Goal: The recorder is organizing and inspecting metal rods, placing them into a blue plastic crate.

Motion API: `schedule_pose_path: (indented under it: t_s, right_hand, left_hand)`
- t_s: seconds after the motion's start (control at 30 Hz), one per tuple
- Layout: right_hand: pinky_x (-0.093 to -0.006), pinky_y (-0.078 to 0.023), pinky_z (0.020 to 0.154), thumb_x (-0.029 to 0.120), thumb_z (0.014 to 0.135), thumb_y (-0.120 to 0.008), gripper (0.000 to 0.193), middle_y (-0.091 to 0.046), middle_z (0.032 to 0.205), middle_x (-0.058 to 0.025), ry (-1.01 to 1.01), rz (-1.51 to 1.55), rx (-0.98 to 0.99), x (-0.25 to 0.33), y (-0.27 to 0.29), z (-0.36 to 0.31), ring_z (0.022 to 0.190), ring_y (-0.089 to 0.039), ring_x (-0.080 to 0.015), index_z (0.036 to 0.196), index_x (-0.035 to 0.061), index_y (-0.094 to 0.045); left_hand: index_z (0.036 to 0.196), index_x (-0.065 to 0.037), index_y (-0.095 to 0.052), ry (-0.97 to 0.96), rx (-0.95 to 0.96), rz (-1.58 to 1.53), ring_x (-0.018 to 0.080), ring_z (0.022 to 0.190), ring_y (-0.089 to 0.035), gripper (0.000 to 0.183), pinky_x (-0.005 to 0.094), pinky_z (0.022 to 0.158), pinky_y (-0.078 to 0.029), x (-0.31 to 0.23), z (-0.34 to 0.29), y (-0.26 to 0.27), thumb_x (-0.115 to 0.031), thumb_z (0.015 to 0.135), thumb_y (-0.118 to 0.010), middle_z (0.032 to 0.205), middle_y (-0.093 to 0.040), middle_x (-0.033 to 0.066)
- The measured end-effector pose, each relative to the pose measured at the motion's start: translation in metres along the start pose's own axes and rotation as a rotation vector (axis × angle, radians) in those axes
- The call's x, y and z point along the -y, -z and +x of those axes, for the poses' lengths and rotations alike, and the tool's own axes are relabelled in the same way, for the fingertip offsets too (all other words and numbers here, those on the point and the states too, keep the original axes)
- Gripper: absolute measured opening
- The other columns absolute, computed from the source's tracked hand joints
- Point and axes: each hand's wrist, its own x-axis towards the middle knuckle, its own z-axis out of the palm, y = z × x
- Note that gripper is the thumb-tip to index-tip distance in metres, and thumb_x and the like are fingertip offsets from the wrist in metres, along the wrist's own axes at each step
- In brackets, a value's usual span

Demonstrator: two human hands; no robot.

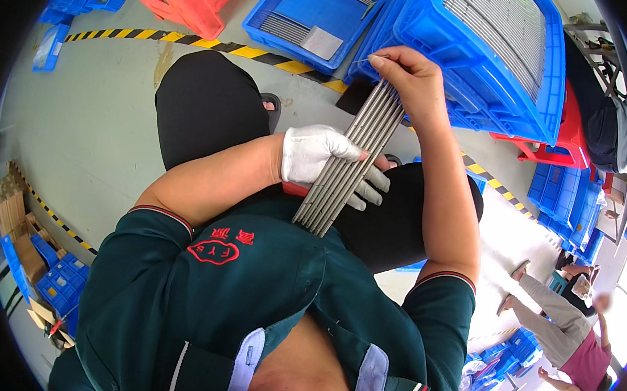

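My left hand [309,154] wears a white glove with thumb and some fingertips bare. It is closed around a flat bundle of several thin grey metal rods [346,161], which slant from near my belly up to the right. At the rods' far ends is my bare right hand [416,83], thumb and forefinger pinched together. What lies between those fingertips is too small to make out. Beyond it stands a blue plastic crate [474,79], filled with rows of similar metal rods [510,35].
A lower blue crate [266,36] holds more rods and a white paper [321,43]. A red stool [189,1] stands at the far left, and yellow-black tape [244,50] crosses the floor. Blue crates [564,202] line the right, where another person [572,337] sits.
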Motion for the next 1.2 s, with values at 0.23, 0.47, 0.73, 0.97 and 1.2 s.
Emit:
schedule_pose_path:
  t_s: [0.23, 0.47, 0.73, 0.97, 1.2]
  right_hand:
    - [-0.0213, -0.044, 0.065, 0.016, 0.082, -0.068, 0.017, -0.063, 0.075, -0.0011, 0.009, 0.147, -0.119, -0.002, 0.0, 0.003, 0.069, -0.054, -0.0069, 0.091, 0.001, -0.069]
    - [-0.0223, -0.047, 0.063, 0.016, 0.085, -0.065, 0.015, -0.066, 0.083, -0.0024, -0.195, 0.199, -0.262, -0.002, 0.004, -0.006, 0.074, -0.061, -0.0091, 0.094, 0.0033, -0.067]
    - [-0.0219, -0.046, 0.054, 0.016, 0.084, -0.066, 0.018, -0.063, 0.075, -0.0022, -0.323, 0.396, -0.253, 0.001, -0.006, -0.006, 0.06, -0.057, -0.0083, 0.093, 0.0007, -0.065]
    - [-0.0219, -0.044, 0.052, 0.015, 0.084, -0.067, 0.017, -0.062, 0.074, -0.0012, -0.313, 0.482, -0.22, -0.006, -0.013, -0.005, 0.059, -0.055, -0.0076, 0.094, 0.0005, -0.065]
    - [-0.021, -0.043, 0.055, 0.012, 0.083, -0.067, 0.015, -0.062, 0.075, -0.0013, -0.27, 0.414, -0.281, -0.013, -0.014, -0.005, 0.062, -0.054, -0.0073, 0.091, -0.0008, -0.066]
  left_hand:
    - [0.129, 0.006, -0.037, -0.013, -0.043, -0.017, 0.0429, 0.114, -0.051, 0.044, 0.0545, 0.095, -0.043, -0.001, -0.001, 0.001, -0.017, 0.093, -0.049, 0.122, -0.05, 0.0274]
    - [0.129, 0.005, -0.037, -0.155, -0.097, -0.062, 0.0442, 0.116, -0.048, 0.044, 0.0557, 0.096, -0.042, -0.005, -0.002, 0.003, -0.015, 0.092, -0.049, 0.123, -0.049, 0.0277]
    - [0.13, 0.005, -0.037, -0.155, -0.097, -0.03, 0.0437, 0.115, -0.05, 0.045, 0.0549, 0.096, -0.042, -0.004, -0.003, 0.001, -0.015, 0.092, -0.049, 0.119, -0.053, 0.0262]
    - [0.131, 0.005, -0.036, -0.139, -0.122, -0.051, 0.043, 0.115, -0.05, 0.046, 0.0536, 0.095, -0.043, -0.005, -0.003, 0.0, -0.015, 0.092, -0.049, 0.12, -0.052, 0.0262]
    - [0.132, 0.005, -0.036, -0.137, -0.096, -0.044, 0.0428, 0.116, -0.049, 0.046, 0.0534, 0.096, -0.043, -0.004, -0.002, 0.004, -0.017, 0.093, -0.048, 0.121, -0.052, 0.026]
